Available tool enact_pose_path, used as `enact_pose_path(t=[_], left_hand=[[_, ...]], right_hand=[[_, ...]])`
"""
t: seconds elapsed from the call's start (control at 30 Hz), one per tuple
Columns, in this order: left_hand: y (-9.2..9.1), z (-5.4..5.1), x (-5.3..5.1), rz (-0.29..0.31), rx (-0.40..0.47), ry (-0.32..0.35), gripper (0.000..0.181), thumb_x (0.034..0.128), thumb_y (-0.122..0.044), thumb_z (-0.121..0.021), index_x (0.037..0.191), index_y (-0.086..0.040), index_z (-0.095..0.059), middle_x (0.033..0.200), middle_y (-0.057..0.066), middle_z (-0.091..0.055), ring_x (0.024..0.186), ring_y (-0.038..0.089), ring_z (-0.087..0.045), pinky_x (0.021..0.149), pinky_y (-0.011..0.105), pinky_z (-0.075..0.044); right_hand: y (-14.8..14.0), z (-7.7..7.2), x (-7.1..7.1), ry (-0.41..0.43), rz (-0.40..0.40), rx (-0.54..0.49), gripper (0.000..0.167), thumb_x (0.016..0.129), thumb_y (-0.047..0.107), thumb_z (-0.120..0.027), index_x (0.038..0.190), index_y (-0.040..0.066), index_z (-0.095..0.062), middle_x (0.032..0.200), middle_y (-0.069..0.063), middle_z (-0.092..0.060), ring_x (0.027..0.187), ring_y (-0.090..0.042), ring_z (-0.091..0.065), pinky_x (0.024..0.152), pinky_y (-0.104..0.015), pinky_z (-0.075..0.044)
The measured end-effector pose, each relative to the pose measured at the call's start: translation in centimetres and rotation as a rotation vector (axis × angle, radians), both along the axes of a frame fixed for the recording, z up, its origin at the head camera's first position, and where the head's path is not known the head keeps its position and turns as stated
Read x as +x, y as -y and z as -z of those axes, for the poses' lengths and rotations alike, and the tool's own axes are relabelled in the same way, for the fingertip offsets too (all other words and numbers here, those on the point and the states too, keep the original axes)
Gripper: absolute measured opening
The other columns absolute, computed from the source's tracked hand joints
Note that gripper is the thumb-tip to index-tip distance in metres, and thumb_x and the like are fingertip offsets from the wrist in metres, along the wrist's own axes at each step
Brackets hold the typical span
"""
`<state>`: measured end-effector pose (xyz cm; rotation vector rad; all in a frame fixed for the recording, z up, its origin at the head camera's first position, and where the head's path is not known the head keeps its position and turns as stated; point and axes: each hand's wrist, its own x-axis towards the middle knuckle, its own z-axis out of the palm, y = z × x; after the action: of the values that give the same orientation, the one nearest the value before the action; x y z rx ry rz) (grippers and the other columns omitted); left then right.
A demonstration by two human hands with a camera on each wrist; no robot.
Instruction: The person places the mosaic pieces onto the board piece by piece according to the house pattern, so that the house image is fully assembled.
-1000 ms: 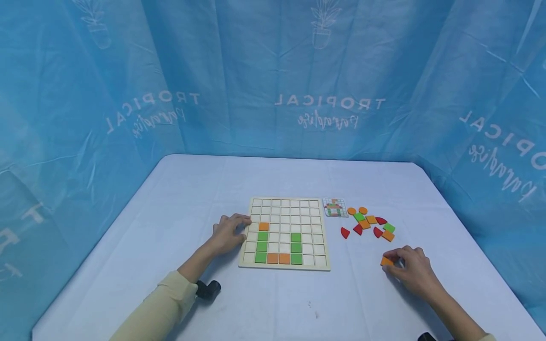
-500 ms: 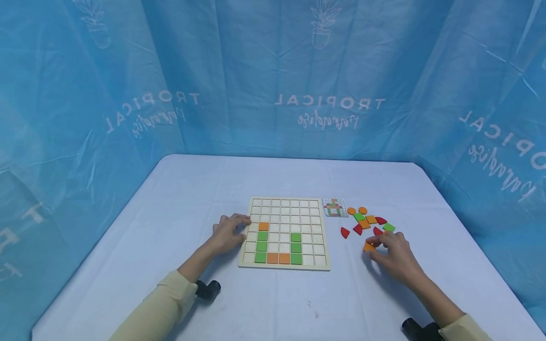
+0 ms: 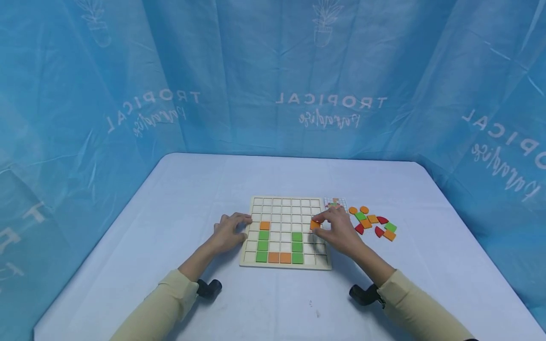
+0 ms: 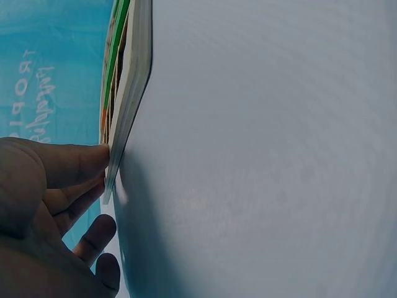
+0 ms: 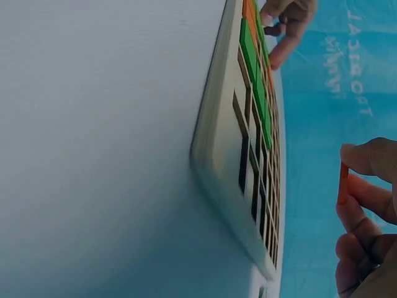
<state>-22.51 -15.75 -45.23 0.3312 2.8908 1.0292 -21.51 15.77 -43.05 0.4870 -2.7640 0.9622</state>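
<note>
A cream grid board [image 3: 285,268] lies on the table, holding green tiles [image 3: 262,246] in two columns, two orange tiles [image 3: 279,257] between their lower ends and another orange tile [image 3: 265,225] atop the left column. My right hand [image 3: 341,232] pinches an orange square tile [image 3: 314,225] above the board's right part; the right wrist view shows this tile [image 5: 342,183] edge-on between thumb and fingers, clear of the board. At the board's left edge, my left hand [image 3: 228,233] touches the rim with thumb and fingers; in the left wrist view the hand [image 4: 56,198] is at the board's edge.
A small pattern card [image 3: 341,202], partly covered by my right hand, lies beside the board's upper right. Farther right are loose pieces: orange discs [image 3: 364,209], red wedges [image 3: 379,231], and green [image 3: 390,227] and orange squares. A blue printed curtain [image 3: 281,128] hangs behind the table.
My right hand has carried the orange tile leftward and away from me, from the table beside the loose pieces to over the board. My left hand has stayed at the board's left edge.
</note>
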Motion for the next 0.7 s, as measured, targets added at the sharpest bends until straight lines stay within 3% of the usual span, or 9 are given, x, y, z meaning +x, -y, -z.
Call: enact_pose_path(t=[0.13,0.23,0.5,0.7], left_hand=[[0.1,0.0,0.0,-0.002,0.007,-0.002,0.042,0.0813,-0.007,-0.07,0.123,-0.008,-0.064,0.135,0.005,-0.053,0.109,0.025,-0.04,0.086,0.046,-0.027],[0.1,0.1,0.0,-0.008,0.01,-0.002,0.042,0.0808,-0.007,-0.071,0.122,-0.008,-0.064,0.135,0.005,-0.053,0.108,0.025,-0.04,0.086,0.046,-0.028],[0.1,0.0,0.0,-0.007,0.034,-0.003,0.04,0.08,-0.004,-0.07,0.119,-0.007,-0.065,0.131,0.005,-0.055,0.105,0.025,-0.039,0.091,0.049,-0.027],[0.2,0.2,-0.1,-0.009,0.061,0.009,0.039,0.0799,-0.003,-0.071,0.119,-0.007,-0.065,0.131,0.005,-0.054,0.106,0.025,-0.039,0.094,0.051,-0.026]], right_hand=[[2.6,0.3,-1.4,0.015,-0.035,0.01,0.023,0.078,0.015,-0.077,0.101,0.01,-0.074,0.091,0.001,-0.062,0.1,-0.025,-0.049,0.091,-0.047,-0.037],[4.4,0.6,-2.4,0.046,-0.059,0.036,0.023,0.077,0.016,-0.077,0.1,0.012,-0.075,0.089,0.003,-0.06,0.091,-0.02,-0.045,0.079,-0.04,-0.037],[7.8,1.8,-4.2,0.05,-0.152,0.134,0.024,0.078,0.019,-0.076,0.101,0.014,-0.075,0.089,0.004,-0.062,0.085,-0.017,-0.044,0.077,-0.036,-0.035],[9.0,2.4,-4.8,0.02,-0.178,0.174,0.024,0.077,0.021,-0.077,0.1,0.014,-0.075,0.089,0.004,-0.063,0.082,-0.016,-0.045,0.075,-0.034,-0.035]])
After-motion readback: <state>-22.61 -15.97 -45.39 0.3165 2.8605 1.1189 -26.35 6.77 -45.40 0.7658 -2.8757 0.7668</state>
